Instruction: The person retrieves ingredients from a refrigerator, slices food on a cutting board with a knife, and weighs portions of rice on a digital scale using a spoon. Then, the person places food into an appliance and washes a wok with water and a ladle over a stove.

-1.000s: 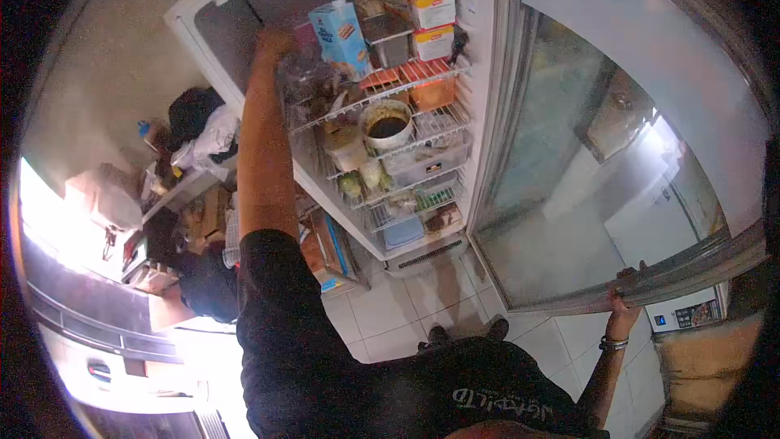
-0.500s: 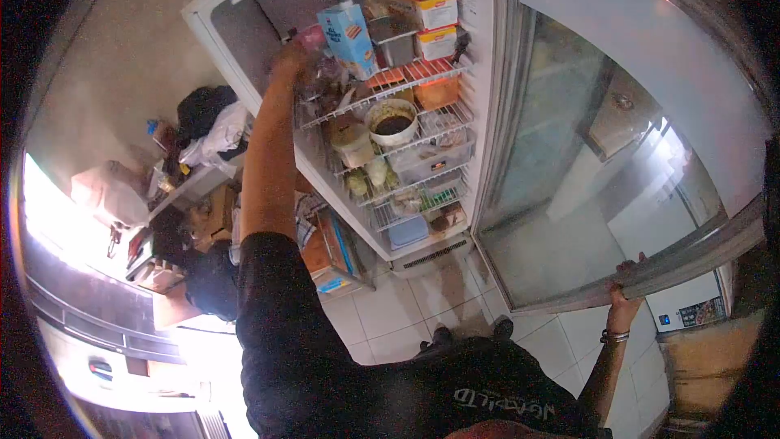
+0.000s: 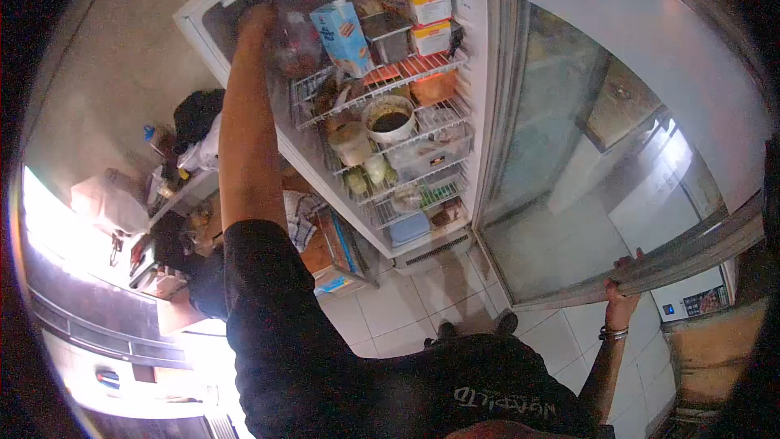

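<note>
My left hand (image 3: 258, 18) is inside the upper left of an upright refrigerator (image 3: 333, 207), its fingers dark and blurred. Close beside it is a clear plastic bag (image 3: 299, 47) with something reddish in it; whether my fingers grip it is unclear. A blue carton (image 3: 342, 36) stands right of the bag on the top shelf, near a metal container (image 3: 388, 39) and yellow-and-white boxes (image 3: 431, 8). At the lower right, my right hand (image 3: 621, 297) is closed round the bottom edge of the open glass door (image 3: 585, 195).
Lower shelves hold a white tub (image 3: 388, 119) with dark contents, a lidded container (image 3: 351, 145) and a clear drawer (image 3: 431, 154). Cluttered shelving (image 3: 191, 195) and bags stand at the left. Tiled floor (image 3: 398, 301) lies below, and a cardboard box (image 3: 719, 345) is at the lower right.
My left hand has moved up and left inside the refrigerator. The plastic bag has shifted, and more of the wire shelf shows beneath it. My right hand stays on the door.
</note>
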Motion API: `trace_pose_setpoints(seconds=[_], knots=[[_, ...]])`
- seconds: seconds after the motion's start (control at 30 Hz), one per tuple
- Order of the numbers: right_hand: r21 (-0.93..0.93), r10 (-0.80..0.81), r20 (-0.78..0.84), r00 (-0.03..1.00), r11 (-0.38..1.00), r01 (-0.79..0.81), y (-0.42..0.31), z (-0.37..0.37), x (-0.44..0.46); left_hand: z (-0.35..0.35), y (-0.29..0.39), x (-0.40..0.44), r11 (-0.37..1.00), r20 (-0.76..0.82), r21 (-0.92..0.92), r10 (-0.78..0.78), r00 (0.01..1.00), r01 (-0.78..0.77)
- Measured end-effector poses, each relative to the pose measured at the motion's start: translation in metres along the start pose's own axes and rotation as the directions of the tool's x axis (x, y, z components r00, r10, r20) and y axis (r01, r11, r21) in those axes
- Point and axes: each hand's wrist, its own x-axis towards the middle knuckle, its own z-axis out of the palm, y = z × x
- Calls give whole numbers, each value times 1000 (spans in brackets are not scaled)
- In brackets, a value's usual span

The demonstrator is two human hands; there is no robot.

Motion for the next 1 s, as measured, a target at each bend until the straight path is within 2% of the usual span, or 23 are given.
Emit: trace_pose_setpoints(seconds=[0.03,0.13,0.23,0.3,0.4,0.53,0.63,0.7,0.73,0.77,0.83,0.87,0.9,0.93,0.97,1.0], knots=[[1,1,0,1000,1000,-1,-2,2,-1,0,-1,2,996,-17,-52,-70,997,69],[47,14,-27,1000,999,-13,-8,9,-3,1,-2,6,997,-14,-68,-47,999,46],[-17,-13,-49,999,1000,12,-9,11,-4,-1,-4,6,996,-26,-89,-19,999,16],[-126,-41,-44,998,991,36,-9,11,-5,0,-2,3,995,-47,-98,-18,999,13],[-174,-125,-4,992,977,122,1,6,-4,11,7,-7,994,-101,-109,-27,994,16],[-198,-123,-39,992,974,113,17,0,-4,29,32,-42,991,-183,-133,-15,983,-9],[-405,-197,40,980,893,196,20,-4,-6,21,60,-100,977,-278,-205,-4,961,-56],[-289,-4,54,999,957,20,1,5,-17,-5,76,-157,922,-309,-380,-47,950,-78],[-291,-8,64,998,956,26,-6,10,-25,-28,85,-195,831,-276,-550,-85,957,-85],[-165,-68,148,987,982,92,-13,15,-35,-51,95,-233,709,-242,-700,-123,962,-86],[-26,-145,257,955,987,157,-22,12,-45,-39,90,-284,641,-359,-754,-214,908,-147],[105,49,361,931,990,-93,-25,7,-49,-44,96,-318,325,-186,-942,-309,933,-80],[146,137,446,885,964,-223,-25,5,-49,-48,105,-354,-39,4,-999,-342,940,-10],[164,223,523,823,921,-354,-25,3,-50,-47,108,-388,-277,108,-961,-327,939,14],[90,148,622,769,962,-258,-22,5,-48,-45,106,-414,-497,198,-867,-297,934,25],[46,120,695,709,976,-211,-2,0,-50,-11,95,-434,-608,190,-792,-327,926,-52]])
